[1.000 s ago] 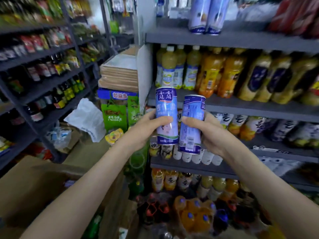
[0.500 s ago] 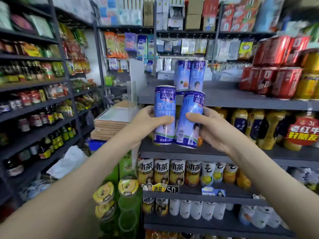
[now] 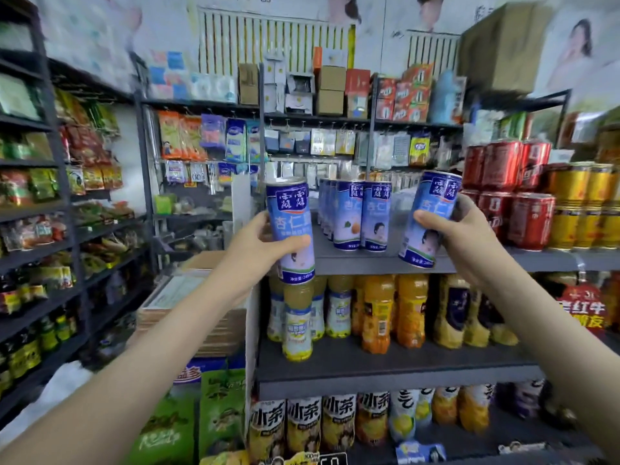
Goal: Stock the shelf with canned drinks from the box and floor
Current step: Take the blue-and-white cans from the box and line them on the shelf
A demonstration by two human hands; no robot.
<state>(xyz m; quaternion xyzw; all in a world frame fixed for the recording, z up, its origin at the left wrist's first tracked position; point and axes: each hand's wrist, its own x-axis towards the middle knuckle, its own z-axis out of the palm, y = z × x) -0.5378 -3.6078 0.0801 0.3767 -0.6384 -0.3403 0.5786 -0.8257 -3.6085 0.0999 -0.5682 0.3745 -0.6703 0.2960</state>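
Observation:
My left hand [image 3: 260, 245] grips a tall blue-and-white can [image 3: 291, 229], held upright just left of the top grey shelf [image 3: 379, 261]. My right hand [image 3: 459, 233] grips a second, matching can [image 3: 427, 218], tilted slightly, its base just above the shelf's front edge. Between the two held cans, a row of several identical blue cans [image 3: 355, 214] stands on that shelf, running toward the back.
Red cans [image 3: 513, 196] and gold cans [image 3: 583, 206] stand stacked on the same shelf to the right. Orange and yellow juice bottles [image 3: 379, 310] fill the shelf below. Stacked flat cartons [image 3: 198, 297] sit left of the shelf unit, with racks of snacks [image 3: 50, 196] beyond.
Both hands have risen with their cans and drawn apart, from side by side to either side of the shelved blue cans. The view has tilted upward to the top shelf.

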